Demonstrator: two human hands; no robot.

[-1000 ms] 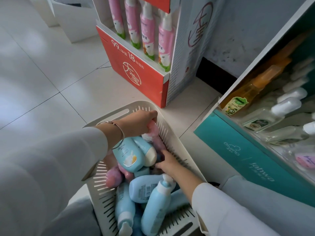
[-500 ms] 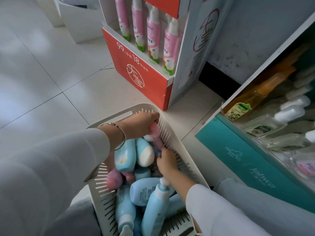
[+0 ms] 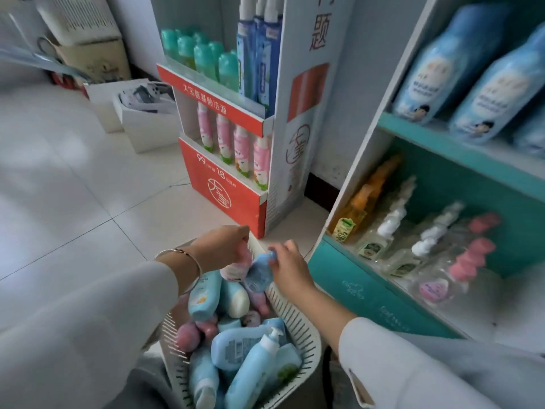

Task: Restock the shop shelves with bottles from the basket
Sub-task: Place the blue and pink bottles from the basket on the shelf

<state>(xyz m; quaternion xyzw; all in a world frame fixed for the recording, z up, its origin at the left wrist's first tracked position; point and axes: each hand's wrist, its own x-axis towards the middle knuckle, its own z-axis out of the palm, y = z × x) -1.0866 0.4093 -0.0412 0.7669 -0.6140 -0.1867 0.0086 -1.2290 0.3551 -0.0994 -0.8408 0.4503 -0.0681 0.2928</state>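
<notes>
A white slotted basket (image 3: 298, 326) in front of me holds several blue and pink bottles. My left hand (image 3: 221, 246) grips a pink bottle (image 3: 237, 265) by its top, at the basket's far rim. My right hand (image 3: 290, 268) holds a small blue bottle (image 3: 261, 273) just above the far end of the basket, beside the pink one. To the right stands a teal shelf unit (image 3: 368, 293). Its lower shelf carries an orange bottle (image 3: 358, 208), clear pump bottles and pink-capped bottles (image 3: 469, 258). Large blue bottles (image 3: 436, 60) stand on the shelf above.
A red and white cardboard display stand (image 3: 233, 190) with pink tubes, green bottles and blue boxes rises just beyond the basket. White boxes (image 3: 144, 119) and a carton sit on the tiled floor at the back left. Open tiled floor lies to the left.
Both hands have risen from inside the basket to its far rim. The right hand now holds a blue bottle. The view has tilted up, showing more of the shelves.
</notes>
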